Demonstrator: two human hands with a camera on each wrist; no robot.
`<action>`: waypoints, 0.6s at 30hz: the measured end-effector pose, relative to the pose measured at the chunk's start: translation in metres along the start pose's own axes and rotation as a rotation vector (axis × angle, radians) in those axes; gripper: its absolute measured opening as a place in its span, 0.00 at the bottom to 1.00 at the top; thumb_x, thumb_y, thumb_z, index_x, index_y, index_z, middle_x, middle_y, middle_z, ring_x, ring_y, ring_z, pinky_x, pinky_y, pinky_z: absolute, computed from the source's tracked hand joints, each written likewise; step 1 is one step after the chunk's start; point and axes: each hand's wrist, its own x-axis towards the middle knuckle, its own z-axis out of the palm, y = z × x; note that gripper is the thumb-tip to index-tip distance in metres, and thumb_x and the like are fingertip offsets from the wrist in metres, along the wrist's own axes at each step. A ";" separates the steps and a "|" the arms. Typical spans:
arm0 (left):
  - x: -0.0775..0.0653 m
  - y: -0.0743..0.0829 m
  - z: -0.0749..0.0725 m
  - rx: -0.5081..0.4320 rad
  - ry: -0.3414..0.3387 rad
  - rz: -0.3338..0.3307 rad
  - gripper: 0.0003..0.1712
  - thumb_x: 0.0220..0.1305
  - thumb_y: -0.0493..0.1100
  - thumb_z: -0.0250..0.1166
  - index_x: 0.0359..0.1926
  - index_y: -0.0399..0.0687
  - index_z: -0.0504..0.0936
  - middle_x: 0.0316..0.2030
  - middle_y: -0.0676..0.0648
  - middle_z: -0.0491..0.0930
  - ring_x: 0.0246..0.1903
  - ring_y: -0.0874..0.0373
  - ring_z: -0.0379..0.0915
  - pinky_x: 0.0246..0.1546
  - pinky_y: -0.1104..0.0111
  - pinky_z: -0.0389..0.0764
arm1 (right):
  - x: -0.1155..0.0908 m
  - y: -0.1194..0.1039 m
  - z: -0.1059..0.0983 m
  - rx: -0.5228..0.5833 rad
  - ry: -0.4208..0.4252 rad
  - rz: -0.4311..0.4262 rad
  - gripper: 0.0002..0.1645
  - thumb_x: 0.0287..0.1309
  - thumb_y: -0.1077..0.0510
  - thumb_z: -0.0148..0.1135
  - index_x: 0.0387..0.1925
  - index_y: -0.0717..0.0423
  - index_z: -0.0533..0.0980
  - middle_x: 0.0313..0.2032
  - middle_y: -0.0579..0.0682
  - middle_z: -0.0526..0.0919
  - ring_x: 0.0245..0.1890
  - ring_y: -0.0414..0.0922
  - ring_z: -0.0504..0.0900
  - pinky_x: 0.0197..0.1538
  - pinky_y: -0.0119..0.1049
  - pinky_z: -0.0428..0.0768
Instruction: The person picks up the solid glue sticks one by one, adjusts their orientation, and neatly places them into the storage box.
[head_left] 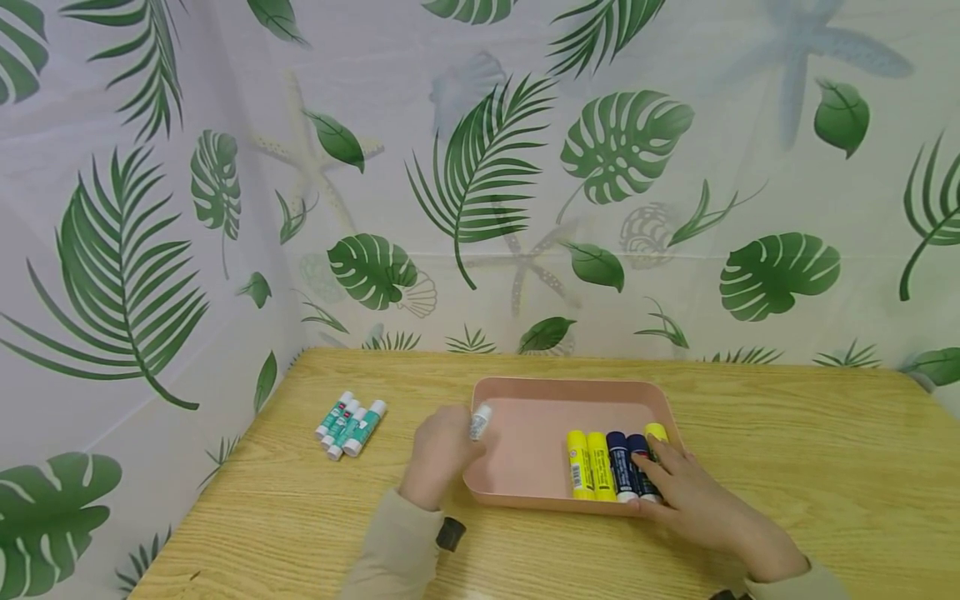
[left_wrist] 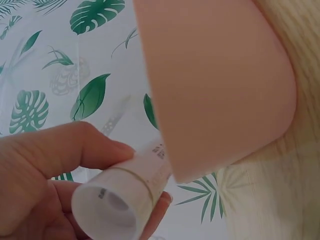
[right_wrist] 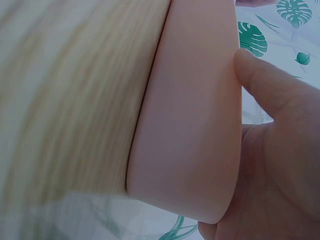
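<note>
My left hand (head_left: 438, 450) pinches a white glue stick (head_left: 481, 422) between thumb and fingers at the left rim of a pink tray (head_left: 525, 454). In the left wrist view the glue stick (left_wrist: 131, 187) points one hollow-looking white end at the camera, beside the tray's outer wall (left_wrist: 215, 90). Over the tray's right end lies my right hand (head_left: 693, 500), fingers extended across the glue sticks there, thumb at the front rim. Those sticks stand in a row: two yellow ones (head_left: 588, 465), two dark blue ones (head_left: 619, 467), and a yellow one (head_left: 656, 432) partly hidden by the fingers.
Several teal-and-white glue sticks (head_left: 351, 427) lie side by side on the wooden table (head_left: 262, 517), left of the tray. A leaf-patterned cloth (head_left: 510, 317) hangs behind the table and along its left side.
</note>
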 end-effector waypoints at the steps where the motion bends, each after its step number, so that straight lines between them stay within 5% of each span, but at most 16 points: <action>1: 0.000 0.001 0.000 0.006 -0.001 -0.002 0.11 0.44 0.40 0.68 0.22 0.41 0.74 0.17 0.49 0.70 0.16 0.58 0.65 0.16 0.68 0.68 | 0.000 0.000 0.000 0.003 0.001 0.000 0.43 0.53 0.35 0.49 0.58 0.66 0.64 0.62 0.68 0.52 0.61 0.64 0.48 0.57 0.60 0.48; 18: -0.001 0.006 0.004 0.034 0.005 0.011 0.14 0.47 0.45 0.68 0.20 0.41 0.74 0.16 0.49 0.70 0.16 0.59 0.65 0.14 0.68 0.67 | 0.000 0.001 0.000 0.013 -0.010 0.000 0.44 0.53 0.35 0.50 0.58 0.66 0.63 0.62 0.69 0.51 0.61 0.66 0.47 0.58 0.60 0.47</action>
